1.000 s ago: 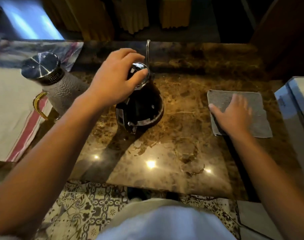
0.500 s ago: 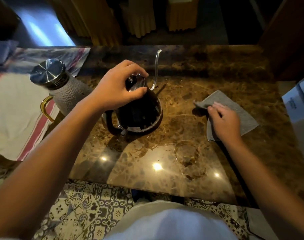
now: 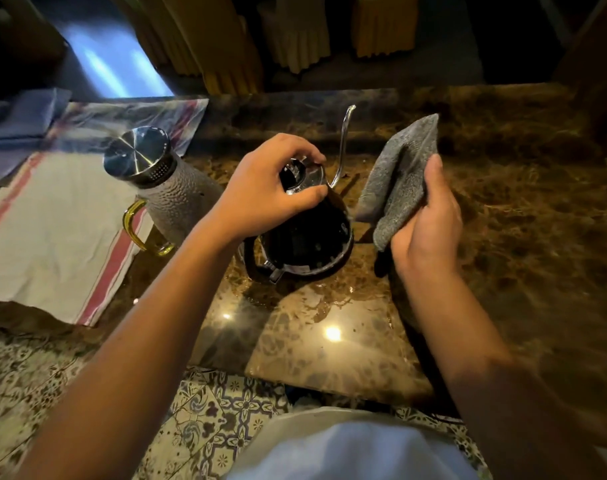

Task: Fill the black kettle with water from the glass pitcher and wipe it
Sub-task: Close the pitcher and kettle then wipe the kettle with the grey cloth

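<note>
On the marble counter (image 3: 503, 237) we note left hand (image 3: 260, 199) gripping the black kettle (image 3: 305, 237) lid, right hand (image 3: 430, 223) clutching grey cloth (image 3: 399, 174) beside it.

I stand at a polished brown marble surface (image 3: 329, 341) in what looks like a dining hall or hotel venue: patterned floor tiles (image 3: 219, 420) lie underfoot, and chairs in pleated yellow covers (image 3: 381, 26) line the dim background.

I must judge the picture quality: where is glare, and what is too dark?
Head view: bright lamp reflections glare on the marble counter near its front edge; the black kettle body is dark, with little detail; the background is dim, and the frame edges bend from the wide-angle lens.
</note>
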